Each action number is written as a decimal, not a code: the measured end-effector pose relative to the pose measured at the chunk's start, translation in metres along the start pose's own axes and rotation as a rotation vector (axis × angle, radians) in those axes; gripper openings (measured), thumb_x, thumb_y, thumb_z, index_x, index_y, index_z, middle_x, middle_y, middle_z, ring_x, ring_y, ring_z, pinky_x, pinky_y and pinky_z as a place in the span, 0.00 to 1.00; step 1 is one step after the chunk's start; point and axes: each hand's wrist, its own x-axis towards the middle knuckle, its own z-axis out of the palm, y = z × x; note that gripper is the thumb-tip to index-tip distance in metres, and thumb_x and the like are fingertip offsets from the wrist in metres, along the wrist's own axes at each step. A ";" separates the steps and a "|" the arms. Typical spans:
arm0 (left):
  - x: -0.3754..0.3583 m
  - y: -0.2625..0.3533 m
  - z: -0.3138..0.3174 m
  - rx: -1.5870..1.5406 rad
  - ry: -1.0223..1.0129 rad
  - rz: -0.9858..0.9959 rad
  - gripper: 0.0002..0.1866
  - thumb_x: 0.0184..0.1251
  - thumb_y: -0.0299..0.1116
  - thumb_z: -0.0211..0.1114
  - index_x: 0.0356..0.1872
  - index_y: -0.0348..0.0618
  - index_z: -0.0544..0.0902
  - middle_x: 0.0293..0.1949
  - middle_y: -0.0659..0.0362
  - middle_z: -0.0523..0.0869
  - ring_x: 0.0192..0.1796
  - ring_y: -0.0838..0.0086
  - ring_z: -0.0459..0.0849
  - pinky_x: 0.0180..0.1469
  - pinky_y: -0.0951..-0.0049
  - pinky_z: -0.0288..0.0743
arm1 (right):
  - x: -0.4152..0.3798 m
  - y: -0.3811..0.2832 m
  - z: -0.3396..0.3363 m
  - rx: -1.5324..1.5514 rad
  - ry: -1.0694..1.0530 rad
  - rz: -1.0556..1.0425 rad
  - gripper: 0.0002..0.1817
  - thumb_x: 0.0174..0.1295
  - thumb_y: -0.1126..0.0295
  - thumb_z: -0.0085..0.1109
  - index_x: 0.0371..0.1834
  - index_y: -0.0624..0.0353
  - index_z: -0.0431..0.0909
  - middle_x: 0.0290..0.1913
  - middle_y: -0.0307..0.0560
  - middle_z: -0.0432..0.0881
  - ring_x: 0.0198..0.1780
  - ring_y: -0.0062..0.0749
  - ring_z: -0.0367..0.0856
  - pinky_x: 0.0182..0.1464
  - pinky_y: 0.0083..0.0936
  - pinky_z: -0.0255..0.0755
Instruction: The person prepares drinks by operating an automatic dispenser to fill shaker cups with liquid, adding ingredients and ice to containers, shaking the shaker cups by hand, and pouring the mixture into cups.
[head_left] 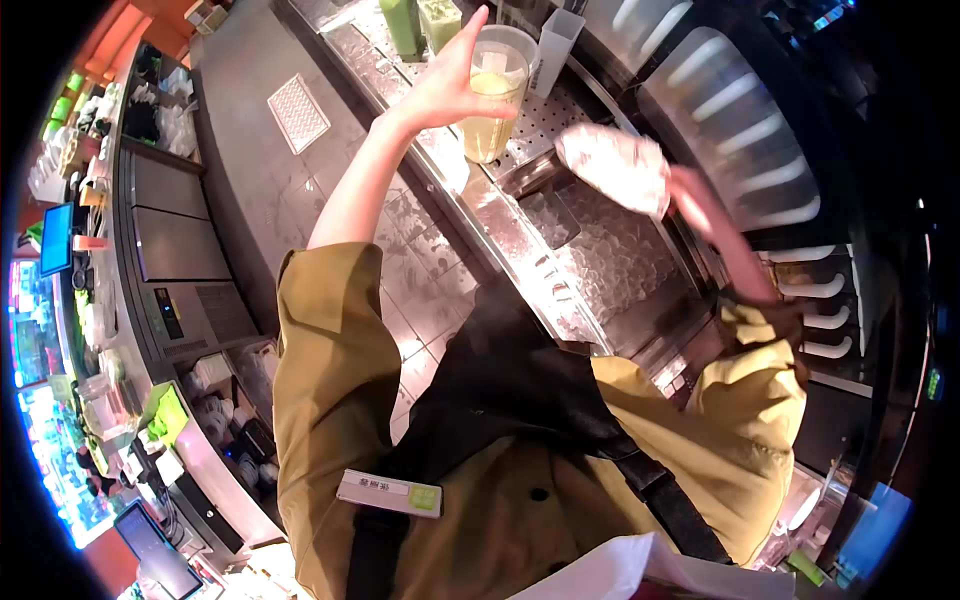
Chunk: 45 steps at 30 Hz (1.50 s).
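Note:
My left hand [445, 90] is around a clear plastic cup [487, 140] of pale yellow liquid, at the top middle of the head view. One digit lies across the cup's near side; another points up past its rim. The cup is over the edge of a perforated metal drain tray [545, 125]. My right hand [615, 170] is above the ice bin, smeared by motion and wrapped in something white, perhaps a glove or cloth. Its fingers cannot be made out. Below it, loose ice [615, 260] fills a metal bin beside a small dark-edged insert [550, 218].
Two green containers [420, 25] and a tall translucent container [557, 50] stand by the cup. Curved white handles [815, 290] line the right side. The steel counter's edge [520, 250] runs diagonally before me. A second counter with a fridge [170, 240] stands across the tiled floor.

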 end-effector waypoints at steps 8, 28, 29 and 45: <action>0.009 0.004 0.002 -0.032 -0.036 -0.057 0.62 0.41 0.35 0.73 0.70 0.44 0.34 0.68 0.37 0.52 0.72 0.56 0.52 0.71 0.63 0.48 | 0.066 -0.179 -0.004 -1.027 0.284 -0.393 0.16 0.61 0.66 0.45 0.29 0.70 0.76 0.25 0.63 0.77 0.30 0.51 0.80 0.35 0.39 0.72; -0.005 -0.009 -0.029 -0.259 0.086 -0.289 0.37 0.70 0.49 0.49 0.71 0.41 0.45 0.71 0.48 0.52 0.73 0.65 0.47 0.72 0.66 0.40 | -0.027 0.333 0.227 -1.077 -0.075 0.478 0.11 0.55 0.68 0.50 0.34 0.59 0.82 0.36 0.52 0.84 0.40 0.40 0.83 0.37 0.38 0.74; -0.010 -0.007 -0.029 -0.314 0.108 -0.322 0.37 0.71 0.52 0.45 0.71 0.40 0.46 0.71 0.48 0.52 0.73 0.65 0.48 0.72 0.66 0.39 | -0.033 0.334 0.230 -0.966 -0.086 0.470 0.12 0.55 0.68 0.50 0.34 0.60 0.82 0.35 0.53 0.84 0.40 0.41 0.83 0.37 0.38 0.73; 0.005 -0.002 0.010 -0.299 0.271 -0.197 0.32 0.72 0.57 0.34 0.63 0.42 0.67 0.60 0.50 0.73 0.65 0.64 0.68 0.67 0.69 0.57 | -0.041 0.157 0.015 -0.539 0.121 0.235 0.13 0.56 0.68 0.45 0.32 0.67 0.77 0.25 0.51 0.80 0.28 0.33 0.79 0.31 0.34 0.70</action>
